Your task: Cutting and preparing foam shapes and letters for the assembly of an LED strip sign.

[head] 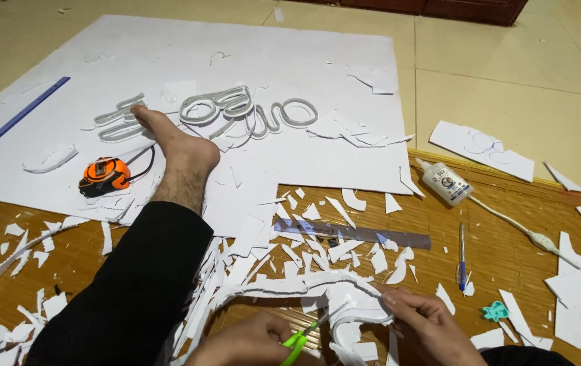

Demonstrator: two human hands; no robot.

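Note:
My left hand is closed on green-handled scissors at the bottom centre, with the blades at a curved white foam strip. My right hand pinches that same white strip from the right and holds it up off the mat. The strip runs leftward in a long arc over the scraps. My outstretched leg in black trousers and bare foot lie to the left, the foot resting on a large white sheet.
White curved foam shapes sit on the sheet beyond the foot. An orange tape measure lies left of the ankle. A glue bottle, clear ruler, blue pen, white cord with switch, blue ruler and several paper scraps cover the bamboo mat.

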